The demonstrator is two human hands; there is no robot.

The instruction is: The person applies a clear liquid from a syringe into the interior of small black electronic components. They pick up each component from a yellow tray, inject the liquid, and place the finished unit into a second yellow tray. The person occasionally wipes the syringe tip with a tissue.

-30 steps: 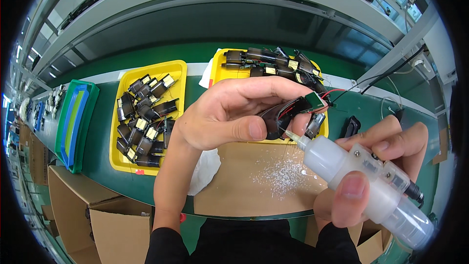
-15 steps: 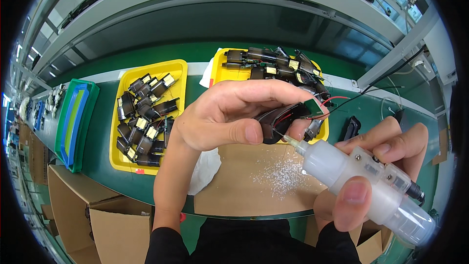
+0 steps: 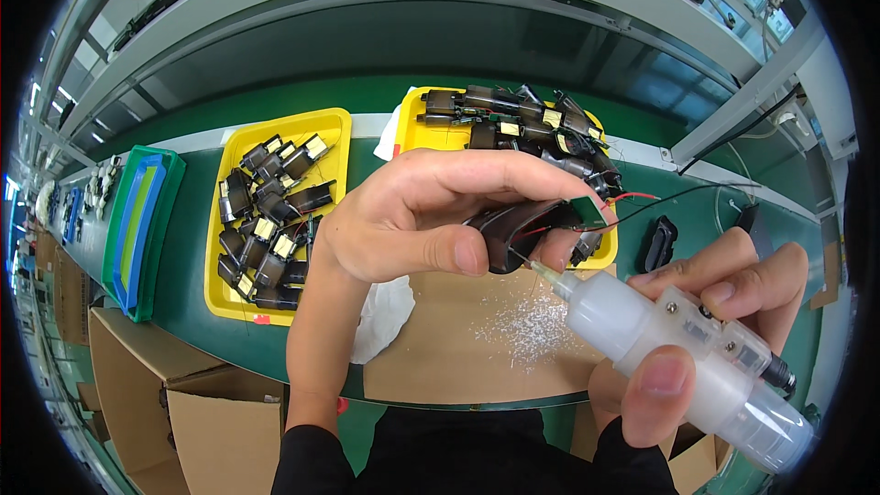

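My left hand (image 3: 412,220) is closed around a dark, curved plastic housing (image 3: 502,240), thumb on its near side and fingers over the top. A small green circuit board (image 3: 588,213) sits at the housing's right end, with a red wire and a black wire trailing off to the right. My right hand (image 3: 724,312) grips a fat white dispensing syringe (image 3: 632,330) with a clear rear end and a clamped-on side block. Its thin needle points up-left, and the tip is at the housing's open inner side; whether it touches, I cannot tell.
Two yellow trays (image 3: 342,151) hold many similar dark housings. Below my hands lies a brown cardboard sheet (image 3: 422,348) scattered with white bits, beside a white cloth (image 3: 383,321). A black part (image 3: 657,244) rests at right. Green and blue bins (image 3: 137,238) and an open carton (image 3: 225,422) are left.
The housing has tilted slightly in my left hand, and its wires have swung. The syringe has shifted very slightly, its needle still at the housing.
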